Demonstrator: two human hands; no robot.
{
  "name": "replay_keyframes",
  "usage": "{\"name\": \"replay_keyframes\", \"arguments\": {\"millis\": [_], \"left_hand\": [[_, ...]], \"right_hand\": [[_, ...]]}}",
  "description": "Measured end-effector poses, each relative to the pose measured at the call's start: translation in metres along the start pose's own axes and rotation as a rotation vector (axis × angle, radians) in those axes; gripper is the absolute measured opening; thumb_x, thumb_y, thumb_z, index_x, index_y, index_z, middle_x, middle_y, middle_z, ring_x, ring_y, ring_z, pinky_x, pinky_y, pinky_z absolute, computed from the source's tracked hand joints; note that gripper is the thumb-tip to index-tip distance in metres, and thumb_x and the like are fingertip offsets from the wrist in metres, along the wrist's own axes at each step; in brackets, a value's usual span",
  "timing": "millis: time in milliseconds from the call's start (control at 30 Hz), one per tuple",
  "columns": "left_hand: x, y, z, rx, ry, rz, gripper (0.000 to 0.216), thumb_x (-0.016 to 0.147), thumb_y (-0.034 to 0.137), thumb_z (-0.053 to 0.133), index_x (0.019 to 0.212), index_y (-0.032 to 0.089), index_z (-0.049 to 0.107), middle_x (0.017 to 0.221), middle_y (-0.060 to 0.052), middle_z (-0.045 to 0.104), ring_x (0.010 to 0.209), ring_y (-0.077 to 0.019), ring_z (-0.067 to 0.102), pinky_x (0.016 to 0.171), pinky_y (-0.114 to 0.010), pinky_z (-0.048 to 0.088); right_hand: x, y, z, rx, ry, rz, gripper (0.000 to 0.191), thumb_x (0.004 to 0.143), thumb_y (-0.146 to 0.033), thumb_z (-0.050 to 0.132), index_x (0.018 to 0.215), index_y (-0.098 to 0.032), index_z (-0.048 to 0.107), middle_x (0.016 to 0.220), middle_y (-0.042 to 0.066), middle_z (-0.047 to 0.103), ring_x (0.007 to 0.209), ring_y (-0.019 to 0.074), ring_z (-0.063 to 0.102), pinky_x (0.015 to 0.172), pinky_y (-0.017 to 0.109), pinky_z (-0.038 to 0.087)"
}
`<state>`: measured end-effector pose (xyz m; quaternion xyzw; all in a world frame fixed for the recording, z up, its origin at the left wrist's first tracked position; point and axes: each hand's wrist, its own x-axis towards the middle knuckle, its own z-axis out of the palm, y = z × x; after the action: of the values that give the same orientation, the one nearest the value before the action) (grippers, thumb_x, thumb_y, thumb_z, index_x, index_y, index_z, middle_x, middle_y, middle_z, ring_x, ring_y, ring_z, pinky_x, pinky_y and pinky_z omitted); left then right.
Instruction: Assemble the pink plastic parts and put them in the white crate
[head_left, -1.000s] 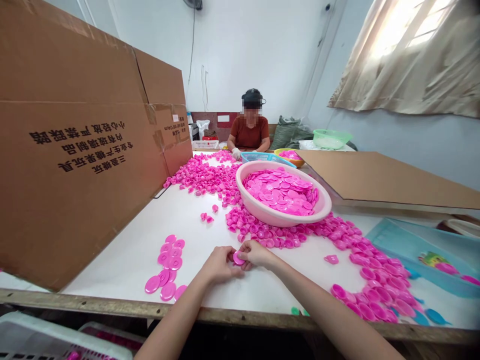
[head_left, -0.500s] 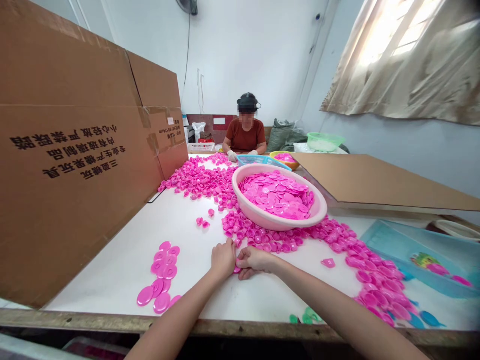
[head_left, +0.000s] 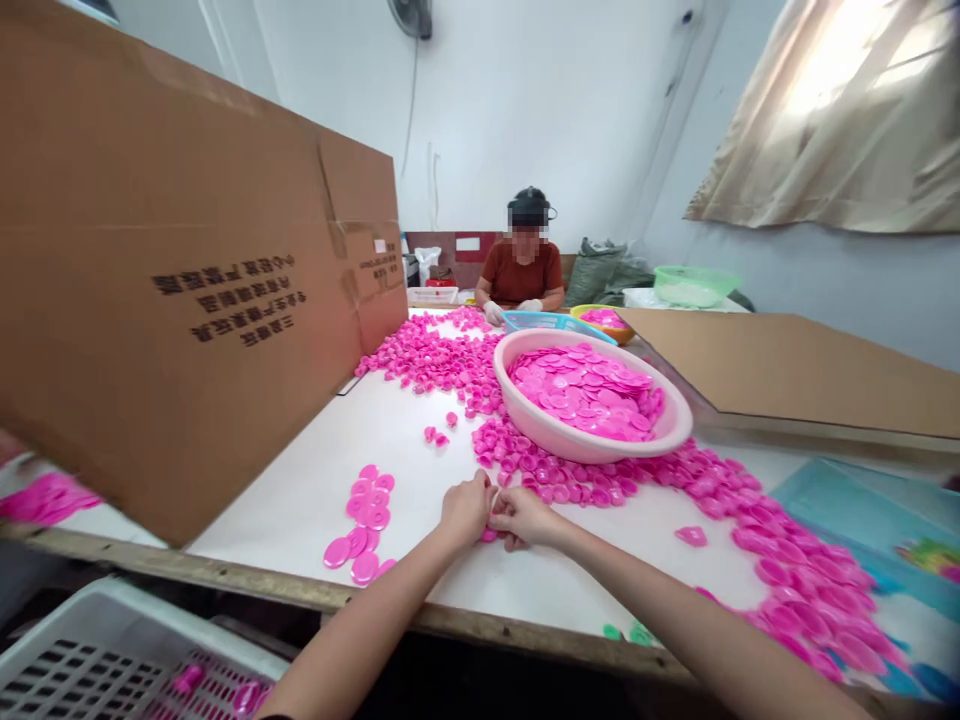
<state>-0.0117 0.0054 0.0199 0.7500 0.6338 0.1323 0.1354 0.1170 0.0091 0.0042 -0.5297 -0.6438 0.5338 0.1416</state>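
Observation:
My left hand [head_left: 466, 511] and my right hand [head_left: 524, 518] meet low over the white table, fingers closed on a pink plastic disc [head_left: 489, 535]. Most of the disc is hidden by the fingers. Just beyond them spreads a pile of small pink plastic cups [head_left: 525, 460]. A pale pink basin [head_left: 592, 445] full of flat pink discs [head_left: 585, 390] stands on that pile. Left of my left hand lies a loose cluster of pink discs [head_left: 367, 515], some overlapping.
A tall cardboard box [head_left: 225, 200] stands on the left. A cardboard sheet [head_left: 780, 360] and a blue tray [head_left: 817, 500] are on the right. Across the table sits a co-worker [head_left: 523, 275] in gloves, by a blue basket [head_left: 559, 320]. Below the edge is a white crate [head_left: 97, 620].
The view has swung left, bringing the white crate below the table into sight. Both hands stay together around the pink disc.

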Motion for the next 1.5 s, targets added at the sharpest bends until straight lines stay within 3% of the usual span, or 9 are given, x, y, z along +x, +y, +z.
{"name": "replay_keyframes", "arguments": {"millis": [167,267,367,533,700,833,967,1233,1500], "left_hand": [[-0.09,-0.087,-0.086,0.092,0.135,-0.181,0.025,0.078,0.047,0.042,0.075,0.023,0.049,0.061,0.001,0.056,0.059,-0.0171,0.053,0.054,-0.024,0.031],[-0.154,-0.154,-0.13,0.349,0.123,-0.571,0.034,0.068,0.053,0.051,0.058,0.022,0.045,0.053,0.0,0.049,0.055,-0.0214,0.051,0.056,-0.031,0.034],[-0.18,-0.183,-0.141,0.5,0.199,-0.642,0.026,0.065,0.047,0.057,0.065,0.022,0.048,0.061,-0.001,0.052,0.062,-0.0255,0.053,0.062,-0.038,0.035],[-0.123,-0.136,-0.098,0.273,0.206,-0.264,0.023,0.078,0.038,0.043,0.094,0.022,0.05,0.088,-0.004,0.057,0.081,-0.0183,0.053,0.071,-0.028,0.037],[-0.064,-0.105,-0.054,0.337,0.103,-0.238,0.02,0.076,0.029,0.046,0.091,0.016,0.052,0.093,-0.008,0.056,0.087,-0.0211,0.051,0.072,-0.03,0.037],[-0.055,-0.111,-0.041,0.289,0.079,-0.217,0.016,0.08,0.024,0.038,0.083,0.015,0.051,0.086,-0.008,0.057,0.079,-0.0198,0.054,0.065,-0.029,0.038],[-0.054,-0.103,-0.04,0.161,0.12,-0.214,0.027,0.085,0.025,0.027,0.078,0.015,0.051,0.076,-0.006,0.058,0.067,-0.0179,0.054,0.057,-0.027,0.036],[-0.037,-0.046,-0.035,-0.477,0.284,0.062,0.026,0.082,0.033,0.033,0.071,0.017,0.051,0.069,-0.002,0.056,0.063,-0.0137,0.051,0.058,-0.024,0.035],[-0.028,-0.042,-0.011,-0.736,0.318,-0.016,0.029,0.081,0.04,0.035,0.072,0.017,0.05,0.057,0.002,0.051,0.052,-0.0121,0.049,0.052,-0.022,0.035]], "right_hand": [[0.003,-0.012,-0.003,-0.457,0.415,-0.381,0.024,0.079,-0.029,0.052,0.099,-0.015,0.056,0.09,0.009,0.057,0.08,0.0209,0.057,0.069,0.032,0.044],[0.01,-0.008,-0.009,-0.744,0.557,-0.4,0.028,0.077,-0.017,0.052,0.105,-0.016,0.055,0.1,0.013,0.053,0.094,0.0261,0.048,0.078,0.036,0.038],[0.019,0.0,-0.009,-0.878,0.573,-0.388,0.018,0.078,-0.014,0.048,0.092,-0.013,0.06,0.099,0.014,0.052,0.093,0.0271,0.046,0.078,0.036,0.036],[0.02,-0.001,-0.001,-0.838,0.528,-0.35,0.024,0.08,-0.004,0.036,0.082,-0.011,0.059,0.085,0.012,0.053,0.077,0.0205,0.05,0.066,0.028,0.038],[-0.008,0.0,0.011,-0.507,0.488,-0.465,0.027,0.077,-0.002,0.039,0.093,-0.012,0.059,0.09,0.009,0.051,0.082,0.0168,0.051,0.073,0.026,0.04],[-0.025,0.014,0.023,-0.281,0.406,-0.478,0.022,0.072,-0.008,0.05,0.089,-0.015,0.061,0.082,0.005,0.051,0.071,0.0135,0.052,0.067,0.023,0.043],[-0.025,0.023,0.028,-0.178,0.453,-0.409,0.018,0.065,-0.009,0.056,0.082,-0.014,0.057,0.077,0.002,0.05,0.057,0.0097,0.05,0.055,0.02,0.041],[-0.025,0.019,0.031,-0.387,0.474,-0.612,0.031,0.072,0.001,0.039,0.089,-0.016,0.059,0.08,0.004,0.049,0.075,0.0143,0.05,0.071,0.026,0.041],[-0.017,0.021,0.023,-0.522,0.596,-0.608,0.033,0.078,-0.005,0.039,0.105,-0.017,0.054,0.099,0.009,0.046,0.076,0.0151,0.052,0.069,0.028,0.046]]}}
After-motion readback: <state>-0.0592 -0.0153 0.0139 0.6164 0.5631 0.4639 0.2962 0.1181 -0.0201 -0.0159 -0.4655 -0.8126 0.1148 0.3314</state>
